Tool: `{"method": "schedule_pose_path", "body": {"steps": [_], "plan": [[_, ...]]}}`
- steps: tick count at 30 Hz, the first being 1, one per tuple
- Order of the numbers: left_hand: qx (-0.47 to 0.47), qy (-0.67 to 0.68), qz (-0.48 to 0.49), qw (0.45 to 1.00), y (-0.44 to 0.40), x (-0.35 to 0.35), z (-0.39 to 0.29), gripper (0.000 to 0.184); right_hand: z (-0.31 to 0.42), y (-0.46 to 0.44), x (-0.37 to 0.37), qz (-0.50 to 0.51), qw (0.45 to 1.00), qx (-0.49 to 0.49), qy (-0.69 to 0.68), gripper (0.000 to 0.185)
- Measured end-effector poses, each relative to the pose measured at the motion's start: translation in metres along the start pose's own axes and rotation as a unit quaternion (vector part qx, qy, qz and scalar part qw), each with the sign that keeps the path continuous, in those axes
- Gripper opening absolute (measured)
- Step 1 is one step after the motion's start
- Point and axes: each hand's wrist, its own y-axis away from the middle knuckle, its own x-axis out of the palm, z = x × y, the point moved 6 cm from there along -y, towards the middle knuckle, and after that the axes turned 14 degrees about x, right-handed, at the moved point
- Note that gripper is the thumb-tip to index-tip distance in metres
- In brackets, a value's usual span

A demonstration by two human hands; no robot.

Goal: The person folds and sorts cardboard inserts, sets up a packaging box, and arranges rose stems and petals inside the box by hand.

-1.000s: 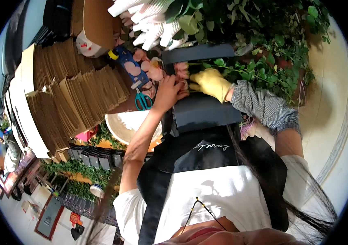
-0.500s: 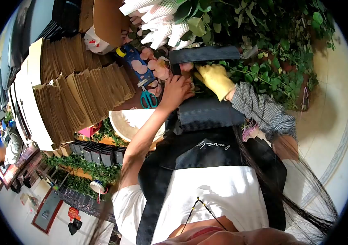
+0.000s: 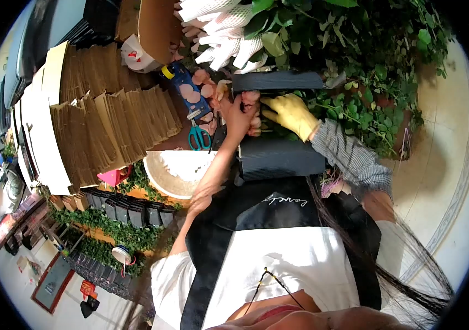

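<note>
My left hand [image 3: 236, 120], bare, is closed around pink roses [image 3: 250, 98] in the gap between two dark ribbed wrapper panels. More pink blooms show by its fingertips. My right hand [image 3: 292, 116], in a yellow glove, is beside the roses, over leafy stems, its fingers slightly apart. One dark panel [image 3: 277, 81] lies beyond my hands, and a wider one [image 3: 283, 158] lies nearer my body. Loose pink petals and teal-handled scissors [image 3: 199, 138] are left of my left hand.
Stacked brown cardboard [image 3: 119, 129] stands at left, near a round white tub [image 3: 171, 179]. White mesh-wrapped flowers [image 3: 229, 36] and dense foliage [image 3: 355, 49] fill the far side. A blue tool [image 3: 187, 87] lies among petals. A person [image 3: 11, 184] is at far left.
My left hand has shifted, its thumb now raised beside the roses, with more pink blooms visible. My gloved hand has drawn slightly back from them. The view has shifted a little.
</note>
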Motion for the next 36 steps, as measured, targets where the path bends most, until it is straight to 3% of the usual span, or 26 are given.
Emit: {"method": "schedule_pose_path", "body": {"steps": [2, 3, 6, 10, 12, 13, 15, 16, 17, 19, 20, 22, 23, 24, 26, 27, 28, 29, 30, 31, 32, 34, 35, 36], "plan": [[-0.046, 0.045, 0.010, 0.998, 0.002, -0.010, -0.010, 0.051, 0.013, 0.002, -0.027, -0.008, 0.999, -0.015, -0.031, 0.024], [-0.018, 0.001, -0.002, 1.000, 0.006, -0.011, -0.011, 0.049, 0.020, 0.005, -0.038, -0.069, 0.997, -0.021, -0.017, 0.018], [0.044, -0.079, -0.032, 0.995, 0.004, -0.015, -0.018, 0.043, 0.011, 0.000, -0.038, -0.074, 0.992, 0.034, -0.096, 0.027], [-0.028, 0.026, 0.006, 0.999, 0.006, -0.009, -0.009, 0.039, 0.012, -0.007, -0.014, -0.104, 0.994, -0.012, 0.013, 0.032], [0.013, -0.024, -0.007, 1.000, 0.005, -0.011, -0.012, 0.038, 0.004, -0.016, 0.018, 0.082, 0.982, 0.050, 0.165, 0.030], [0.012, -0.021, -0.007, 1.000, 0.004, -0.012, -0.013, 0.038, 0.006, -0.019, 0.022, 0.083, 0.981, 0.051, 0.166, 0.030], [-0.021, 0.000, 0.020, 1.000, 0.003, -0.011, -0.009, 0.038, 0.006, -0.020, 0.042, 0.161, 0.948, 0.051, 0.271, 0.057], [-0.017, 0.003, 0.017, 1.000, 0.000, -0.012, -0.010, 0.038, 0.007, -0.022, 0.044, 0.157, 0.947, 0.053, 0.275, 0.057], [-0.025, 0.001, 0.025, 0.999, -0.002, -0.011, -0.007, 0.038, 0.004, -0.027, 0.044, 0.129, 0.962, 0.095, 0.220, 0.039], [0.003, -0.041, 0.026, 0.999, 0.001, -0.013, -0.009, 0.039, 0.011, -0.019, 0.041, 0.015, 0.975, 0.008, 0.221, 0.060], [0.004, -0.043, 0.023, 0.999, 0.002, -0.018, -0.013, 0.039, 0.014, -0.019, 0.037, 0.012, 0.975, 0.005, 0.222, 0.060], [0.030, -0.008, -0.016, 0.999, 0.001, -0.033, -0.026, 0.034, 0.014, -0.023, 0.035, 0.132, 0.964, 0.048, 0.224, 0.059], [0.008, -0.022, 0.015, 1.000, -0.001, -0.041, -0.024, 0.032, 0.017, -0.023, 0.030, 0.143, 0.959, 0.053, 0.240, 0.056], [-0.017, -0.036, 0.046, 0.998, -0.003, -0.053, -0.027, 0.030, 0.008, -0.022, 0.042, 0.081, 0.967, 0.014, 0.242, 0.057], [0.011, -0.101, -0.020, 0.995, -0.018, -0.095, -0.079, 0.023, 0.017, -0.027, 0.032, 0.158, 0.957, 0.061, 0.237, 0.060], [-0.034, 0.015, 0.072, 0.997, -0.021, -0.088, -0.080, 0.023, 0.016, -0.026, 0.037, 0.154, 0.958, 0.052, 0.237, 0.060], [-0.071, 0.132, 0.159, 0.976, -0.025, -0.077, -0.081, 0.024, 0.010, -0.026, 0.045, 0.125, 0.968, 0.033, 0.213, 0.060], [-0.199, 0.352, 0.177, 0.897, -0.005, -0.031, -0.051, 0.027, 0.004, -0.026, 0.046, 0.093, 0.977, 0.014, 0.192, 0.060], [-0.145, 0.310, 0.237, 0.909, -0.006, -0.014, -0.047, 0.027, 0.003, -0.018, 0.037, 0.055, 0.981, -0.003, 0.187, 0.056], [0.061, 0.098, 0.234, 0.965, 0.008, 0.023, -0.008, 0.029, 0.005, -0.013, 0.021, 0.065, 0.986, -0.011, 0.155, 0.054], [-0.012, 0.117, 0.250, 0.961, 0.006, 0.018, -0.012, 0.031, 0.010, -0.006, -0.006, 0.032, 0.999, -0.014, 0.027, 0.037], [-0.195, 0.294, 0.261, 0.898, 0.018, 0.024, -0.004, 0.029, 0.015, 0.004, -0.037, 0.047, 0.978, -0.081, -0.187, 0.040], [-0.207, 0.327, 0.257, 0.885, 0.020, 0.024, -0.008, 0.029, 0.043, 0.007, -0.083, 0.097, 0.950, -0.084, -0.285, 0.039], [-0.219, 0.362, 0.254, 0.870, 0.023, 0.024, -0.013, 0.030, 0.057, 0.008, -0.113, 0.057, 0.943, -0.077, -0.319, 0.045]]}}
